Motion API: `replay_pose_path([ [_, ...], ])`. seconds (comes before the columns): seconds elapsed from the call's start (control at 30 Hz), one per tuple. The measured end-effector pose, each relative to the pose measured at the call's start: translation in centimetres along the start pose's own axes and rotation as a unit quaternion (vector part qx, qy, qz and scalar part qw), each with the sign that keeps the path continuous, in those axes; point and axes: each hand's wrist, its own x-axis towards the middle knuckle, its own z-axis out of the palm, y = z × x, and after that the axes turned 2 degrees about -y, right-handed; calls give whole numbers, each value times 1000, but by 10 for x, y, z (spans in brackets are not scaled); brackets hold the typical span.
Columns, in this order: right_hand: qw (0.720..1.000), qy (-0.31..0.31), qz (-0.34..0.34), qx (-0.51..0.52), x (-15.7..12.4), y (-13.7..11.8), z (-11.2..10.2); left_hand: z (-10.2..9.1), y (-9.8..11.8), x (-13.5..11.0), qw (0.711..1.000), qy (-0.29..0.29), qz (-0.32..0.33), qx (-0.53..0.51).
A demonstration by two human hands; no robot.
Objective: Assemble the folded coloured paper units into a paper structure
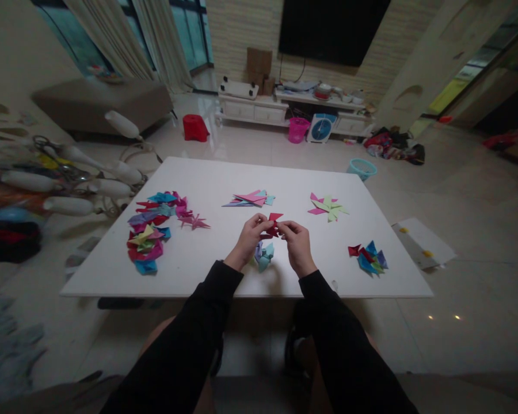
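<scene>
1. The left hand (252, 233) has its fingertips pinched narrowly on a red folded paper (275, 217); the right hand (297, 240) pinches its other side.
2. That red paper is raised over the middle of the bench (216, 247), with pale-blue and purple folded pieces (265, 257) just on its near side.
3. Done, it seems: much folding, judging by the large colourful pile (147, 251) at left and the blue-and-red cluster (366, 261) at near right.
4. Left, probably: the red paper, not yet set down. Flatter pieces lie in a far-middle stack (252, 198) and a green-and-pink group (328, 207) at far right; whether these need work, I cannot tell.
</scene>
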Motion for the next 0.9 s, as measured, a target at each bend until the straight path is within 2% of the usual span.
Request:
replay_pose_path([
  [0.13, 999, -14, 14, 30, -2, 2, 1, 2, 2, -4, 1000, -2, -7, -12],
  [0.37, 1000, 6, 0, -4, -7, -2, 4, -4, 1, -12, 1000, 11, -3, 9],
  [0.9, 999, 14, -12, -26, -1, -2, 0, -3, -3, 0, 1000, 18, -8, 23],
])
